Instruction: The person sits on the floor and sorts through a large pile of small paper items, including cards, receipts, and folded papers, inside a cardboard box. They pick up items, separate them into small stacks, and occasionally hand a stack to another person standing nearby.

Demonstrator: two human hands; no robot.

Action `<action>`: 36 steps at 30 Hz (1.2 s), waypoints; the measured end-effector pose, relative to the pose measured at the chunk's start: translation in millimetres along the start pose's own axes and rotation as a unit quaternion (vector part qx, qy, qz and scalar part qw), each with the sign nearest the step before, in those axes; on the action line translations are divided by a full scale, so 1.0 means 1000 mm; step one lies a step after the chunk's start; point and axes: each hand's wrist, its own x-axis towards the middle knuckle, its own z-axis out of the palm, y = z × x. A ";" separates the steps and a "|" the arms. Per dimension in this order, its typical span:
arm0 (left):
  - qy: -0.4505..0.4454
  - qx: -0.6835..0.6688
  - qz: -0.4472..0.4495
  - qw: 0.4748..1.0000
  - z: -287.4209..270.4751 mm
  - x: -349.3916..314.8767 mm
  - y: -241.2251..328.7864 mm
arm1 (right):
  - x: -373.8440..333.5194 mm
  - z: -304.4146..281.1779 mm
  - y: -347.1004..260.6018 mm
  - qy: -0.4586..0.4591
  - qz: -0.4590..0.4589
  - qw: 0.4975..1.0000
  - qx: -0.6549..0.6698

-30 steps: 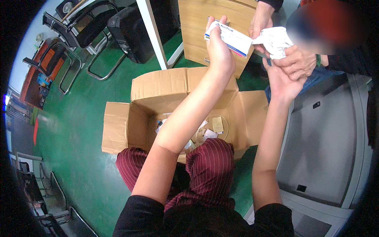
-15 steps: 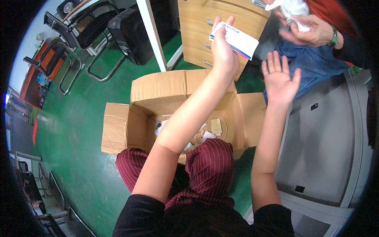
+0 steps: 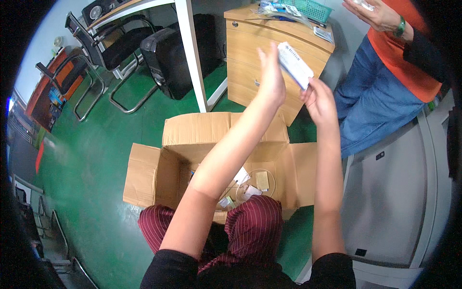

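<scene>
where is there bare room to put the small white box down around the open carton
Bare green floor lies left of the cardboard carton, out to the chair legs. A narrower strip runs between the carton's back flap and the wooden drawer cabinet. The carton's inside is crowded with small packets; the cabinet top is cluttered too.

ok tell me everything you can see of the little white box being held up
The small white box is flat and oblong, apparently cardboard, with a blue band and dark print on its face. It is closed and held up tilted in front of the wooden drawer cabinet. The left hand grips its upper end; the right hand touches its lower end.
</scene>
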 end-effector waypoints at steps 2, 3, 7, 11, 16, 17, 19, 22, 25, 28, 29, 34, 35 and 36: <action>0.029 0.053 0.059 0.996 -0.001 0.004 0.035 | 0.034 -0.012 -0.012 0.035 -0.043 0.998 -0.007; 0.023 0.084 0.132 0.987 -0.005 0.001 0.054 | 0.053 -0.022 -0.021 0.067 -0.060 0.996 -0.014; -0.085 0.253 0.237 0.934 -0.074 -0.019 0.111 | 0.126 -0.078 -0.046 0.166 -0.103 0.978 -0.074; -0.055 0.399 0.110 0.908 -0.156 -0.080 0.181 | 0.165 -0.075 -0.065 0.215 -0.066 0.965 -0.134; 0.161 0.366 0.053 0.915 -0.228 -0.179 0.221 | 0.198 -0.044 -0.066 0.206 -0.002 0.961 -0.184; 0.204 0.348 0.062 0.913 -0.235 -0.196 0.222 | 0.206 -0.043 -0.070 0.203 0.028 0.957 -0.203; 0.230 0.360 0.008 0.904 -0.240 -0.219 0.221 | 0.224 -0.047 -0.076 0.197 0.091 0.944 -0.250; 0.227 0.420 0.071 0.876 -0.229 -0.218 0.221 | 0.233 -0.052 -0.069 0.229 0.081 0.940 -0.240; 0.232 0.454 0.090 0.856 -0.232 -0.213 0.219 | 0.241 -0.051 -0.059 0.272 0.052 0.923 -0.267; 0.223 0.468 0.057 0.853 -0.224 -0.210 0.212 | 0.244 -0.039 -0.057 0.314 0.018 0.875 -0.367; 0.216 0.463 0.045 0.859 -0.221 -0.210 0.211 | 0.243 -0.038 -0.059 0.323 0.021 0.853 -0.410; 0.101 0.535 0.051 0.837 -0.223 -0.220 0.220 | 0.224 -0.012 -0.061 0.276 0.029 0.712 -0.645; 0.076 0.566 0.051 0.819 -0.223 -0.224 0.223 | 0.226 -0.011 -0.058 0.276 0.014 0.680 -0.679; 0.088 0.557 0.026 0.825 -0.218 -0.228 0.225 | 0.228 -0.010 -0.054 0.276 -0.001 0.643 -0.714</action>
